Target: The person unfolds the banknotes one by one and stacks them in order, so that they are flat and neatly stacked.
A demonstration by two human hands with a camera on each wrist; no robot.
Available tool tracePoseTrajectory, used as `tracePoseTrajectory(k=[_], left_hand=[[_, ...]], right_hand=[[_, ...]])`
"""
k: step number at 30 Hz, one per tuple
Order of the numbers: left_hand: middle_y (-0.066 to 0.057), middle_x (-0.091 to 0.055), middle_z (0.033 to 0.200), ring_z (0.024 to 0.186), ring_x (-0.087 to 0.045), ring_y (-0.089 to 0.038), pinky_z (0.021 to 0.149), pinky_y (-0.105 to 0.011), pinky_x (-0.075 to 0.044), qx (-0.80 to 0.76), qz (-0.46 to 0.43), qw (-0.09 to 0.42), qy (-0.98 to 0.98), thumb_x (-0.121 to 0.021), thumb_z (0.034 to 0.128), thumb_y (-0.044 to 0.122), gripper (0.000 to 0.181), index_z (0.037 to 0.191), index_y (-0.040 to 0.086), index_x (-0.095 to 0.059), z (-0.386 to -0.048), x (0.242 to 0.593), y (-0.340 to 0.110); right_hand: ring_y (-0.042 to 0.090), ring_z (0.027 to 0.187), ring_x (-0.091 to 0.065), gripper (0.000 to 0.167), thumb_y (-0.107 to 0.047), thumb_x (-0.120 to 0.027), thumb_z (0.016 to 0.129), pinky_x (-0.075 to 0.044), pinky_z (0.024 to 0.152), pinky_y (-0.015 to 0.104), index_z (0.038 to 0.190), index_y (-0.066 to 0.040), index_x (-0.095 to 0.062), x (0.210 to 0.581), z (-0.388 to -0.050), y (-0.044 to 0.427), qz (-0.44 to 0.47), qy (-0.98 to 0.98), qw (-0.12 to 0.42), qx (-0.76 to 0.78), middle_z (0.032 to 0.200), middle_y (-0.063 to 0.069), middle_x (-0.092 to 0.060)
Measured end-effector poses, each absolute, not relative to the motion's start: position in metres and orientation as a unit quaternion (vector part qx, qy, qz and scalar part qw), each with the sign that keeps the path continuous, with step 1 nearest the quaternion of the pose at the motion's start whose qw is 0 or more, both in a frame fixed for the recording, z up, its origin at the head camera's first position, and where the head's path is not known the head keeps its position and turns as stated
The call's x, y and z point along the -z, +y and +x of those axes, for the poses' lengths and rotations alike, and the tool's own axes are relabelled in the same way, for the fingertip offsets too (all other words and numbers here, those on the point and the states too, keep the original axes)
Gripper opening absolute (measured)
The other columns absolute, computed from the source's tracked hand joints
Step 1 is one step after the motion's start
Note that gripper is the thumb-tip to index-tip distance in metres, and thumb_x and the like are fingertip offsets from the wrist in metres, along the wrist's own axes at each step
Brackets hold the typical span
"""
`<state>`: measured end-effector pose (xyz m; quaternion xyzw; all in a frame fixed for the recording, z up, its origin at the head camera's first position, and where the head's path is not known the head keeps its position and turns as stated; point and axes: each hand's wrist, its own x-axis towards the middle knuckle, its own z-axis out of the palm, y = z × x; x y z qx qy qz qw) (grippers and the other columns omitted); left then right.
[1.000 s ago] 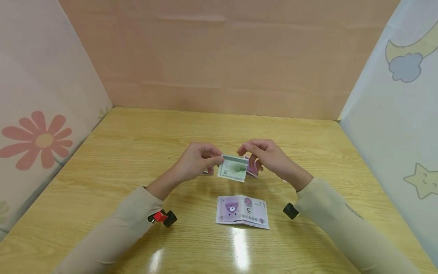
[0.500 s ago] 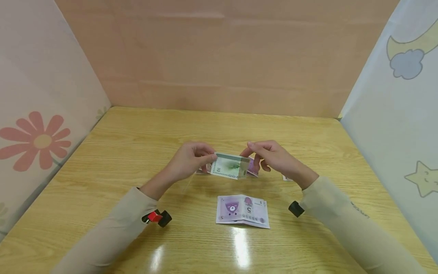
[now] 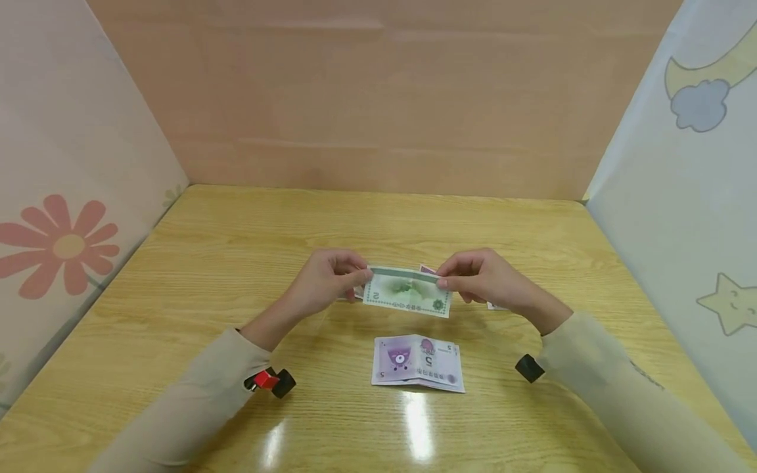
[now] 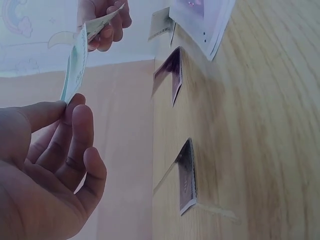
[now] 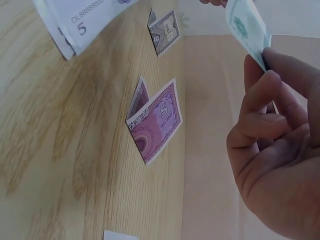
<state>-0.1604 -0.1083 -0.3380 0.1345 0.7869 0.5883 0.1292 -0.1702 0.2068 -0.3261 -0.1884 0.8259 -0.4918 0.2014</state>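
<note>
Pinching, left side: the left hand (image 3: 328, 282) holds the green banknote (image 3: 408, 293) by its left end, in a narrow grip of thumb against fingers.
Pinching, right side: the right hand (image 3: 487, 281) holds the same note near its upper right corner, thumb on the near face, the grip equally narrow.
Green banknote: raised clear of the desk (image 3: 236, 233), midway between its left and right edges; spread between the hands, creased across the middle, printed face toward the head camera.
Purple stack: several purple notes (image 3: 416, 361) marked 5, creased and overlapping, lying on the desk on the near-edge side of the green note.
Folded row: a magenta note (image 5: 157, 120) stands tented on its edges between a dark note (image 4: 187, 180), toward the desk's left edge, and a pale note (image 4: 162, 25), toward the right edge; the head view shows them only in part.
Surround: a plain panel (image 3: 378, 98) rises at the desk's far edge; a red flower (image 3: 68, 246) decorates the left wall, a star (image 3: 736, 303) the right.
</note>
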Motion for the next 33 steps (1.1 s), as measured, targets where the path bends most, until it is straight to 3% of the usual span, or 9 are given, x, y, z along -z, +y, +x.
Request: tracePoseTrajectory(k=[5,9,12,17,23,33], left_hand=[[-0.008,-0.074,0.084,0.064,-0.064,-0.033,0.069,-0.045,-0.056,-0.585,0.154,0.144,0.783,-0.073,0.0937,0.015,0.022,0.114,0.007,-0.07,-0.157,0.34,-0.105],[-0.005,-0.073,0.083,0.068,-0.063,-0.043,0.054,-0.03,-0.042,-0.562,0.173,0.162,0.793,-0.075,0.0921,0.021,0.024,0.114,0.013,-0.07,-0.152,0.342,-0.1],[-0.006,-0.071,0.08,0.064,-0.063,-0.036,0.049,-0.026,-0.037,-0.547,0.183,0.176,0.798,-0.077,0.0908,0.021,0.019,0.107,0.014,-0.071,-0.147,0.343,-0.096],[-0.011,-0.068,0.075,0.056,-0.057,-0.022,0.049,-0.026,-0.04,-0.536,0.195,0.189,0.799,-0.078,0.0889,0.016,0.013,0.099,0.009,-0.073,-0.142,0.352,-0.092],[-0.004,-0.066,0.069,0.056,-0.053,-0.012,0.049,-0.026,-0.041,-0.509,0.207,0.205,0.81,-0.08,0.0871,0.014,0.011,0.094,0.009,-0.072,-0.134,0.363,-0.09],[0.004,-0.062,0.071,0.058,-0.053,-0.009,0.052,-0.025,-0.043,-0.426,0.223,0.195,0.855,-0.082,0.0851,0.014,0.011,0.087,0.014,-0.071,-0.127,0.375,-0.083]], right_hand=[[0.015,0.053,-0.045,0.018,-0.024,-0.073,0.095,-0.034,0.045,0.025,0.105,-0.009,-0.073,0.325,-0.164,0.21,-0.185,0.839,0.197,0.472,0.074,0.014,-0.059],[0.02,0.054,-0.048,0.017,-0.023,-0.074,0.094,-0.038,0.047,0.026,0.104,-0.01,-0.074,0.326,-0.156,0.213,-0.196,0.851,0.189,0.449,0.075,0.015,-0.061],[0.021,0.055,-0.049,0.015,-0.022,-0.074,0.094,-0.04,0.049,0.026,0.103,-0.01,-0.073,0.329,-0.149,0.214,-0.208,0.854,0.189,0.438,0.076,0.015,-0.063],[0.012,0.054,-0.045,0.013,-0.019,-0.073,0.094,-0.038,0.048,0.025,0.102,-0.009,-0.072,0.337,-0.137,0.216,-0.223,0.848,0.203,0.436,0.075,0.016,-0.062],[0.007,0.056,-0.044,0.01,-0.019,-0.074,0.093,-0.039,0.05,0.023,0.099,-0.011,-0.072,0.351,-0.128,0.216,-0.235,0.847,0.209,0.429,0.07,0.013,-0.062],[0.008,0.064,-0.053,0.011,-0.017,-0.077,0.09,-0.045,0.059,0.024,0.095,-0.009,-0.07,0.368,-0.119,0.212,-0.243,0.849,0.219,0.415,0.072,-0.003,-0.063]])
